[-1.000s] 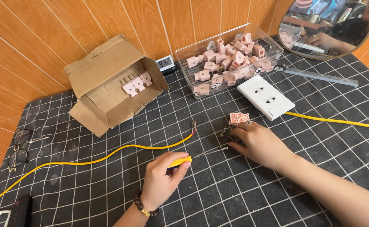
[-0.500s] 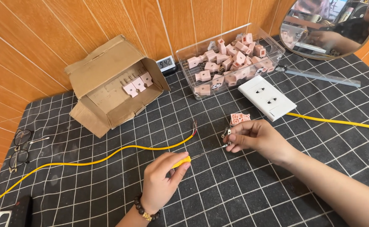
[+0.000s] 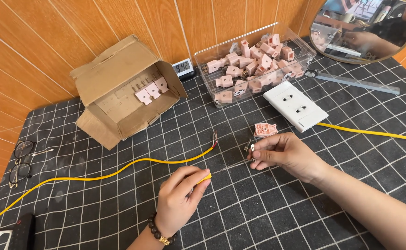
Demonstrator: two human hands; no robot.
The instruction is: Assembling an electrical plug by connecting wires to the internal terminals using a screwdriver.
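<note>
My left hand point(image 3: 181, 194) grips a small screwdriver by its yellow handle point(image 3: 206, 177), its thin shaft pointing right toward my right hand point(image 3: 284, 154). My right hand pinches a small metal part point(image 3: 250, 148) between thumb and fingers, at the screwdriver's tip. A pink plastic socket piece point(image 3: 265, 129) lies on the mat just above my right hand. A yellow cable point(image 3: 119, 172) with bared wire ends point(image 3: 214, 139) runs across the mat to the left.
An open cardboard box point(image 3: 124, 90) holds pink parts. A clear tray point(image 3: 254, 62) holds several pink parts. Also here: a white outlet plate point(image 3: 294, 105), a second yellow cable point(image 3: 374, 133), a metal ruler point(image 3: 358, 83), a mirror point(image 3: 369, 28), glasses point(image 3: 20, 162), a small digital display point(image 3: 183, 67).
My right hand has lifted off the pink piece and drawn back with the small metal part. The screwdriver tip in my left hand has come up to meet it.
</note>
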